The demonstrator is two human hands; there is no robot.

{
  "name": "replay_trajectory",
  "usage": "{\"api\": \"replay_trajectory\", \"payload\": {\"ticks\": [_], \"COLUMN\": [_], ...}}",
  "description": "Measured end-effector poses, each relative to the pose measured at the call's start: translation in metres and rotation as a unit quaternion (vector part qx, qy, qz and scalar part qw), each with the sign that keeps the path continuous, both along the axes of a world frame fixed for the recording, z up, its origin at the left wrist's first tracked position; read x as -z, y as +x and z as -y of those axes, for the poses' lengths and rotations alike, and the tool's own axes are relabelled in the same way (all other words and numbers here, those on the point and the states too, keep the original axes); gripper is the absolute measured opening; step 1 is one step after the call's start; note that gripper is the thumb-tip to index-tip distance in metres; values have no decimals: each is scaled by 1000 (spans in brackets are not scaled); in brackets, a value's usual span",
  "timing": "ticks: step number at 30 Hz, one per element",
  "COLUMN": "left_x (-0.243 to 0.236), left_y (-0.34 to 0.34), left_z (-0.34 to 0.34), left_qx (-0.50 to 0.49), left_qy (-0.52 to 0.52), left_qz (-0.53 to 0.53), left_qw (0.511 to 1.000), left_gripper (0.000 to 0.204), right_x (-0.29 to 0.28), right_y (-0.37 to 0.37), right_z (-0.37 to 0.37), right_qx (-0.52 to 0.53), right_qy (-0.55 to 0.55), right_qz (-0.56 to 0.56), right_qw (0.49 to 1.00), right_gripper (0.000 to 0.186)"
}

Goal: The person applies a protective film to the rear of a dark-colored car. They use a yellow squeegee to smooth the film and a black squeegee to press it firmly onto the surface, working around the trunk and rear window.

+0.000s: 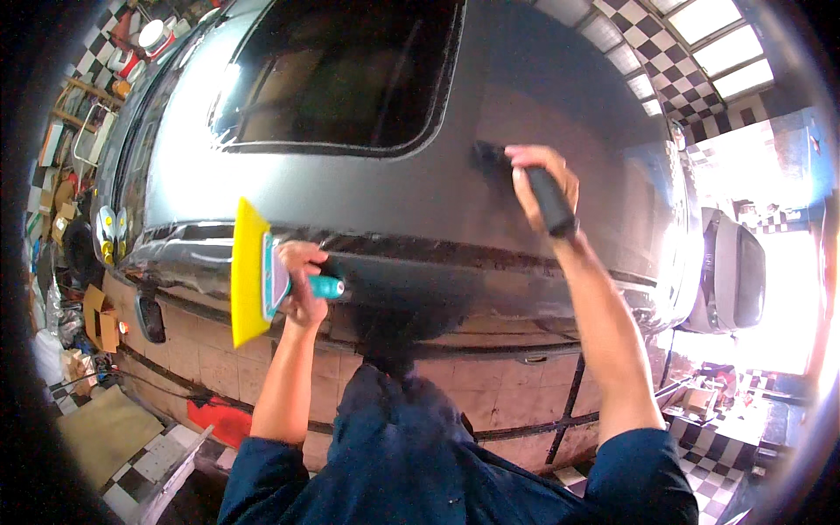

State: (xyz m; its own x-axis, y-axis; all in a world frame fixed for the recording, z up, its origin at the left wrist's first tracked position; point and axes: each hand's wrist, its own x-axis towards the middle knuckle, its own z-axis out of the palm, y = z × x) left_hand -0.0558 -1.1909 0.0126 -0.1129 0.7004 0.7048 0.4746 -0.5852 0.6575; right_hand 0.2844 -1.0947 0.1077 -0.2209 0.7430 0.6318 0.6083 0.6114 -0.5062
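In front of me spreads a vehicle's glossy dark grey roof (542, 96), with a black glass sunroof (341, 79) toward its left. My left hand (303, 278) is closed round the teal handle of a squeegee (251, 276). Its wide yellow blade stands upright to the left of the hand, over the near roof edge. My right hand (544, 179) grips a black tool with a thick handle (549, 199) above the roof, right of the sunroof. The tool's dark head points up and left at the roof; its kind and whether it touches cannot be made out.
The roof's near edge and the vehicle's side lie between me and the roof. A side mirror (150, 318) juts out at left, near a cardboard box (101, 317). An open tailgate-like grey panel (735, 271) stands at right. Buckets (156, 37) sit far left on the checkered floor.
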Motion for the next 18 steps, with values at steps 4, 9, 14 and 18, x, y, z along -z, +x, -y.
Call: {"api": "replay_trajectory", "payload": {"ticks": [4, 9, 14, 18], "left_x": [-9, -7, 9, 13], "left_y": [7, 9, 4, 7], "left_z": [-3, -4, -7, -7], "left_qx": [57, 68, 54, 80], "left_qy": [-23, -22, 2, 37], "left_qz": [114, 164, 156, 230], "left_qw": [992, 984, 986, 969], "left_gripper": [33, 23, 32, 14], "right_x": [3, -3, -16, -33], "right_y": [-15, -30, -41, -60], "right_z": [74, 119, 121, 56], "right_qx": [-13, 2, -2, 17], "right_qy": [-21, -50, -133, -108], "right_qz": [5, -1, -25, -66], "right_qw": [1000, 999, 991, 992], "right_gripper": [13, 15, 8, 8]}}
